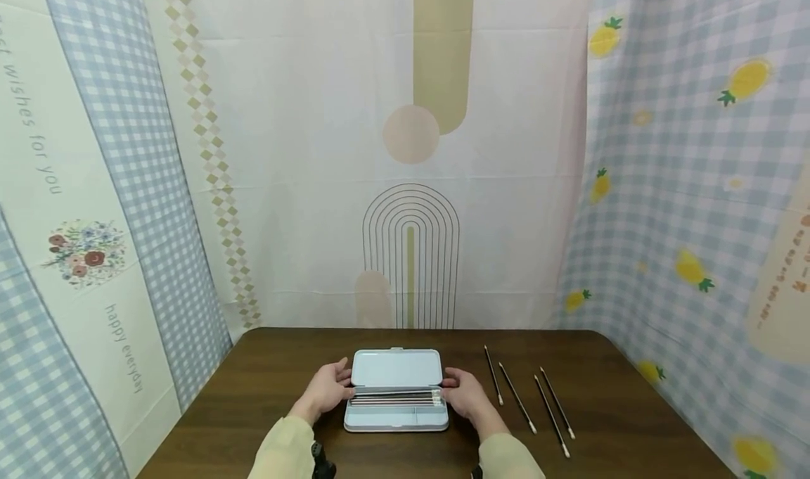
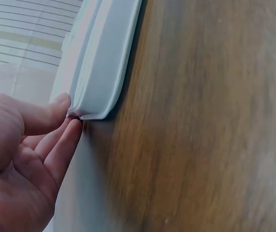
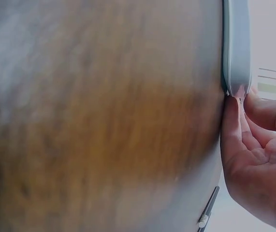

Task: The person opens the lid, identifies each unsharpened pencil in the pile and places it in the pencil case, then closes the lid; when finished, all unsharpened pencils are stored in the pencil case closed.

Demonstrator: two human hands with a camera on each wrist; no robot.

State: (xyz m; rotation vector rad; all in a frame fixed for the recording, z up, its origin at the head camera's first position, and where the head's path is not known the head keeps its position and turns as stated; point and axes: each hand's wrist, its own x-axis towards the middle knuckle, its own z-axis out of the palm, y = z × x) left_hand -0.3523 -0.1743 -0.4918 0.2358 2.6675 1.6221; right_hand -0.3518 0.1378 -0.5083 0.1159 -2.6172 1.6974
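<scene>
A pale blue pencil case (image 1: 396, 418) lies on the brown table with its lid (image 1: 396, 368) folded open, away from me. Several pencils (image 1: 395, 398) lie side by side in its rear compartment, white ends to the right. My left hand (image 1: 329, 387) grips the left end near the hinge; up close, thumb and fingertips pinch the end of the case (image 2: 106, 63). At the opposite end, my right hand (image 1: 465, 392) holds the case the same way, thumb and fingers meeting at its end wall (image 3: 239, 48). A narrow front compartment holds no pencils.
Several dark pencils with white ends lie loose on the table to the right, the nearest being a short-looking pencil (image 1: 493, 375). The table (image 1: 253, 409) ends at the back against a white printed curtain (image 1: 304, 183); checked curtains (image 1: 664, 148) hang at both sides.
</scene>
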